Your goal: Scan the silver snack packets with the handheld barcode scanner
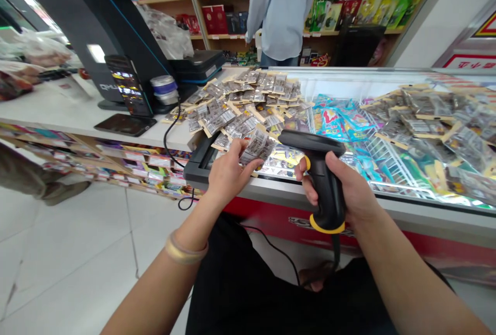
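Observation:
My left hand (pixel 229 172) pinches a small snack packet (pixel 257 145), clear with a tan edge and a printed label, at the near edge of the freezer. In my right hand (pixel 354 188) is a black and yellow barcode scanner (pixel 327 185), its head turned left toward the packet but apart from it. The scanner's cable hangs from its grip. Behind my left hand lies a heap of similar packets (pixel 248 92), spread over the counter's end and the freezer glass. A second heap of such packets (pixel 437 113) rests on the glass to the right.
Blue snack bags (pixel 333 118) and wire baskets (pixel 387 157) show in the chest freezer. On the white counter (pixel 50 110) at left stand a phone (pixel 129 84), a tape roll (pixel 165 87) and a dark terminal (pixel 127 30). A person in a light blue shirt (pixel 284 10) stands beyond, before stocked shelves.

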